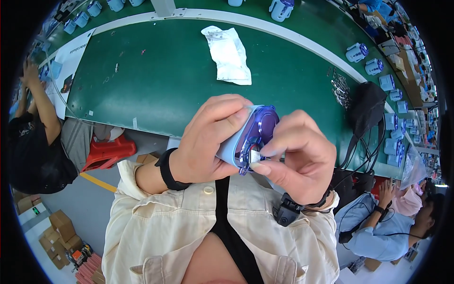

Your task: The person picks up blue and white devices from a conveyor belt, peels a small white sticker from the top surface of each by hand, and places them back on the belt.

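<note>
Wore a cream shirt (161, 213), pale button (208, 190), pocket flaps (153, 269), black strip (222, 203) down the middle. Left hand (198, 137) had a black wristband (166, 169); right hand (305, 156), a boxy black wrist unit (287, 210).

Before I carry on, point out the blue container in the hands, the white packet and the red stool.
Blue container (249, 134): head view, on its purple top.
White packet (229, 56): head view, on the middle of its crumpled face.
Red stool (111, 151): head view, on its plastic side.
</note>
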`<state>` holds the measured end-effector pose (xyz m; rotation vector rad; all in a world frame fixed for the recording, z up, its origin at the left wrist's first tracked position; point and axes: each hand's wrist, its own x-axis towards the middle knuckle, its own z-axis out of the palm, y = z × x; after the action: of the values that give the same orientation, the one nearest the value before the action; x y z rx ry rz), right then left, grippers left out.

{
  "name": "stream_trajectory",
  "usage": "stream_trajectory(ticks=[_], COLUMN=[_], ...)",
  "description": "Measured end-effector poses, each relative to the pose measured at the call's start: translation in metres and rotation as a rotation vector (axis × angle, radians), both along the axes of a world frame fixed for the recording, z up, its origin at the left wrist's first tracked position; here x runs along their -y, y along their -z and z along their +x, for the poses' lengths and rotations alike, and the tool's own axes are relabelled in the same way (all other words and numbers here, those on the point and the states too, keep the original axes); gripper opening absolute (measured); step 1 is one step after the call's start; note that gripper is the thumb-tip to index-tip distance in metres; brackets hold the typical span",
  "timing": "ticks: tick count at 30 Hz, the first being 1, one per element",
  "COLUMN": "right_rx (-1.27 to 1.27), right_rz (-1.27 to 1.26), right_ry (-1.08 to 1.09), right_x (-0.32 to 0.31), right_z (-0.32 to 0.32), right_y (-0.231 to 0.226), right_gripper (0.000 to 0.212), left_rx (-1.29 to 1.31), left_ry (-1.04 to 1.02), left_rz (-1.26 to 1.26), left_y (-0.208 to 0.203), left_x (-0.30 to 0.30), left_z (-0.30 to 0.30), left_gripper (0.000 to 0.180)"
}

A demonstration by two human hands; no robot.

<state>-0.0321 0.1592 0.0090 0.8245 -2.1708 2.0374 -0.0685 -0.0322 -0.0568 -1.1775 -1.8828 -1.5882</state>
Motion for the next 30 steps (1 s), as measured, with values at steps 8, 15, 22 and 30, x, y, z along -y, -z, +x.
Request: stream_trajectory(ticks=[8, 15, 22, 30], right_rx=[0.161, 0.498, 0.618, 0.63], right_rz=[-0.164, -0.319, -0.423, -0.285], right_ry=[0.075, -0.235, -0.246, -0.237], right_x=[0.015, 0.014, 0.017, 0.008], right_z=[0.004, -0.006, -0.002, -0.014], right_y=[0.014, 0.018, 0.021, 0.021], right_gripper=[0.059, 0.074, 0.078, 0.073], left_rx=[-0.094, -0.12, -0.032, 0.266], left_ry=[0.042, 0.071, 0.128, 0.217], left_rz=[0.031, 0.028, 0.038, -0.11], left_y=[0.005, 0.016, 0.017, -0.009], left_x=[0.001, 0.005, 0.005, 0.023], left_z=[-0.003, -0.003, -0.004, -0.015], left_gripper=[0.073, 0.073, 0.073, 0.063])
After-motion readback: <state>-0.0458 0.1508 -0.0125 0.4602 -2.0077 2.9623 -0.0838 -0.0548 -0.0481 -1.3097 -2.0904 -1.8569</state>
